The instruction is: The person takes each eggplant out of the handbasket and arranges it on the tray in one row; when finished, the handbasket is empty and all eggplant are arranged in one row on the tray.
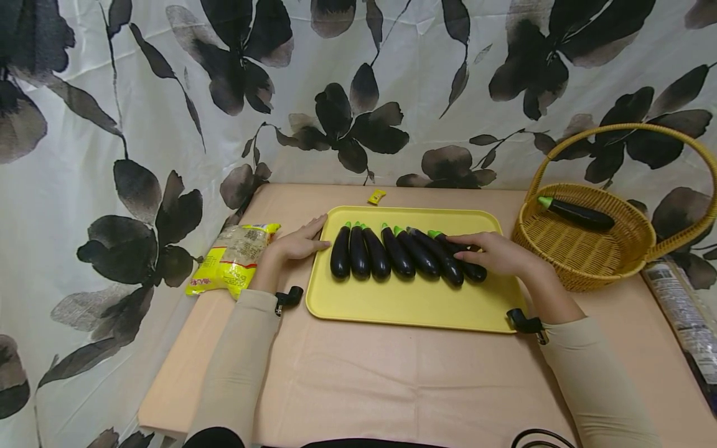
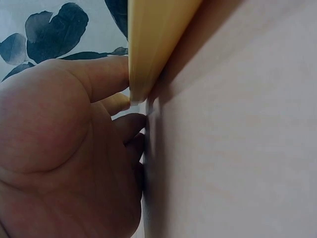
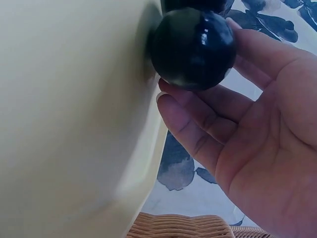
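Observation:
Several dark purple eggplants point(image 1: 396, 252) with green stem ends lie side by side in a row on a yellow tray point(image 1: 403, 308). My right hand point(image 1: 498, 252) holds the rightmost eggplant point(image 3: 193, 49), thumb on one side and curled fingers on the other; its rounded end faces the right wrist camera. At the tray's left edge rests my left hand point(image 1: 297, 244), its fingers stretched out along the side. The left thumb point(image 2: 106, 74) touches the tray's rim in the left wrist view.
A wicker basket point(image 1: 577, 261) with a tall handle stands right of the tray, one eggplant point(image 1: 579, 214) inside. Left of the tray lies a yellow plastic bag point(image 1: 235, 258). A small yellow packet point(image 1: 376, 197) sits behind the tray. Floral cloth point(image 1: 347, 56) hangs behind the table.

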The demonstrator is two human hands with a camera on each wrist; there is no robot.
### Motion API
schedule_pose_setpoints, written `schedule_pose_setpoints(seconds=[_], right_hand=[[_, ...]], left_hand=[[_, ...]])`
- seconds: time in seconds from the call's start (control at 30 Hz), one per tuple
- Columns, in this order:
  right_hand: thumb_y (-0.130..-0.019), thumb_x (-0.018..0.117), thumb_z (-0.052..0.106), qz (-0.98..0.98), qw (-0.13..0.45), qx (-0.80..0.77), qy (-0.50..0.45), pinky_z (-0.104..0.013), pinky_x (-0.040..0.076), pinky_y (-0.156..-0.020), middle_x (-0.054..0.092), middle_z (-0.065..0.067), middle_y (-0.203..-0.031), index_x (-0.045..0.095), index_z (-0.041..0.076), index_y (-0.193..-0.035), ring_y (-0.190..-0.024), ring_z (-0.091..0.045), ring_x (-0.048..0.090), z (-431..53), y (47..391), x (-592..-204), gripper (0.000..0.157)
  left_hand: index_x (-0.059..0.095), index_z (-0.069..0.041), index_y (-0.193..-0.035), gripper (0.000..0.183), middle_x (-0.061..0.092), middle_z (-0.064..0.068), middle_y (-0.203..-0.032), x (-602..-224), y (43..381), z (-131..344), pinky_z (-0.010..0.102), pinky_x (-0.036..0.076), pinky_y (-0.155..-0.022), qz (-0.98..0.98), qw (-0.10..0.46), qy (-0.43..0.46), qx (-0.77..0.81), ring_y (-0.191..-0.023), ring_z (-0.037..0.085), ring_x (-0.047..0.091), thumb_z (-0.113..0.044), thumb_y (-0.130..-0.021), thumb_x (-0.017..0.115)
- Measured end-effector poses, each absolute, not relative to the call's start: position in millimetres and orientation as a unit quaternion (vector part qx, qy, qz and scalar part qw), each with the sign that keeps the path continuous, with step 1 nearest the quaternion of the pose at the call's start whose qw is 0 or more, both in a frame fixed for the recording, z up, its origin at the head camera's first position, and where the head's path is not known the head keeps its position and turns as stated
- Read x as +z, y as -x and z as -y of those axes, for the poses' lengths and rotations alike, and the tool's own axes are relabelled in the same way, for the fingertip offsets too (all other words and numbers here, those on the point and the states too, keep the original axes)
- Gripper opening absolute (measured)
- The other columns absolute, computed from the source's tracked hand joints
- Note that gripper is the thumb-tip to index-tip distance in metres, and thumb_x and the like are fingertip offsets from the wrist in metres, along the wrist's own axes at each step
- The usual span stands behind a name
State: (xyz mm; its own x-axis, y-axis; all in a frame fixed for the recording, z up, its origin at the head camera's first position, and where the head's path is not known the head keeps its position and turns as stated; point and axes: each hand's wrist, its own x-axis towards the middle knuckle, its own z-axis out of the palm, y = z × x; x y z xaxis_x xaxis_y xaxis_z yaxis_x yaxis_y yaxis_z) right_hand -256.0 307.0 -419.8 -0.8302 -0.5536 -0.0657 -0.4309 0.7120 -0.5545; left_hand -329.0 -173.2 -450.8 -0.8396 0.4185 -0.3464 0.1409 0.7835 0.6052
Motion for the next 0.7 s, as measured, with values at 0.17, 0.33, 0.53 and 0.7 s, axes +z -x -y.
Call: schedule_pose_setpoints(seconds=[0.17,0.33,0.53,0.7], right_hand=[[-0.106,0.062,0.029,-0.919,0.118,-0.272,0.26,-0.044,0.052,-0.096,0.058,-0.015,-0.151,0.054,0.011,-0.153,-0.127,-0.028,0.062,-307,255,-418,0.051],[-0.107,0.061,0.032,-0.918,0.126,-0.28,0.25,-0.057,0.05,-0.106,0.056,-0.019,-0.153,0.052,0.01,-0.154,-0.136,-0.038,0.057,-306,253,-417,0.053],[-0.107,0.06,0.034,-0.916,0.116,-0.288,0.252,-0.058,0.053,-0.102,0.057,-0.017,-0.152,0.051,0.01,-0.155,-0.129,-0.039,0.061,-308,253,-416,0.055],[-0.107,0.061,0.028,-0.915,0.087,-0.304,0.249,-0.06,0.053,-0.102,0.055,-0.021,-0.152,0.05,0.009,-0.155,-0.127,-0.04,0.059,-313,253,-409,0.054]], left_hand=[[0.0,-0.02,-0.169,0.085,-0.004,0.005,-0.177,-450,329,172,0.048,-0.003,-0.133,-0.914,0.237,-0.157,0.291,-0.163,0.024,-0.01,-0.043,-0.106,0.053],[0.0,-0.021,-0.169,0.085,-0.004,0.004,-0.177,-452,330,173,0.047,-0.003,-0.133,-0.914,0.235,-0.157,0.291,-0.163,0.023,-0.01,-0.044,-0.106,0.052],[0.0,-0.022,-0.169,0.085,-0.004,0.003,-0.177,-453,330,174,0.047,-0.004,-0.133,-0.914,0.235,-0.158,0.29,-0.163,0.023,-0.01,-0.045,-0.106,0.051],[0.0,-0.021,-0.169,0.084,-0.004,0.003,-0.177,-452,330,173,0.047,-0.003,-0.134,-0.915,0.236,-0.155,0.288,-0.163,0.023,-0.01,-0.044,-0.106,0.051]])
